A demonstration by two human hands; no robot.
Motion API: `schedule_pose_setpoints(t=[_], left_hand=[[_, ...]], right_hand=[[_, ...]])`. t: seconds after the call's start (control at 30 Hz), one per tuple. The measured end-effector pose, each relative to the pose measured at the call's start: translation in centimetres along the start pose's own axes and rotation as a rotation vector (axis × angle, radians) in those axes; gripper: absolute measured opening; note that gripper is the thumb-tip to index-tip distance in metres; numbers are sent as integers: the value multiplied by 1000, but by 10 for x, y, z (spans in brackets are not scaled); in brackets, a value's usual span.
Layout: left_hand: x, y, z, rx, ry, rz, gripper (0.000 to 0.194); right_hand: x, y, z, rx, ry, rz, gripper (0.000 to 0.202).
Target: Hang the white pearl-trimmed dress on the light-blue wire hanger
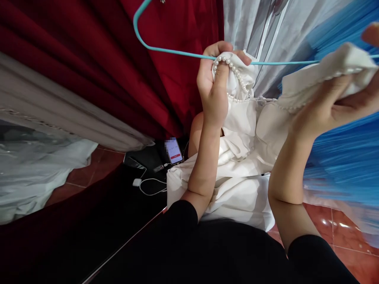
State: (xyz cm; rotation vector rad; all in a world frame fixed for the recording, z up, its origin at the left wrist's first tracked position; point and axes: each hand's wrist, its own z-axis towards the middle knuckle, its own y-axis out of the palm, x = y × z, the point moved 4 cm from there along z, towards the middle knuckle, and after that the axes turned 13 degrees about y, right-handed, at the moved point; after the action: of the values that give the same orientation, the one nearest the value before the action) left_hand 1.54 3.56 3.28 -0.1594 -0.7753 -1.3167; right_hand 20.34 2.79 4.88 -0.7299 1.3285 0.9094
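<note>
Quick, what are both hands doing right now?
Left hand: closed on the pearl strap of the white garment.
Right hand: closed on the garment's other shoulder.

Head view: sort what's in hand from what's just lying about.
In hand:
left hand grips the pearl strap at the hanger
right hand holds the white dress by its other shoulder

Lying about:
phone
charger cable
red fabric
blue fabric
</note>
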Motion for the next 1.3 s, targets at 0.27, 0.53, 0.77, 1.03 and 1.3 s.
schedule_pose_setpoints(t=[0.27,0.53,0.77,1.03,1.3], left_hand=[[-12,-5,-3,-48,-65,-54,9],[-39,-97,-9,342,-68,300,22],[-1,-136,60,420,85,433,34],[49,-98,112,-2,232,562,27],[66,-117,96,66,354,710,23]], right_hand=[[6,36,5,-212,-674,-179,21],[4,37,5,-213,-597,-271,20],[-3,23,4,-253,-589,-200,19],[12,26,8,-251,-599,-247,20],[9,24,9,-222,-609,-334,26]])
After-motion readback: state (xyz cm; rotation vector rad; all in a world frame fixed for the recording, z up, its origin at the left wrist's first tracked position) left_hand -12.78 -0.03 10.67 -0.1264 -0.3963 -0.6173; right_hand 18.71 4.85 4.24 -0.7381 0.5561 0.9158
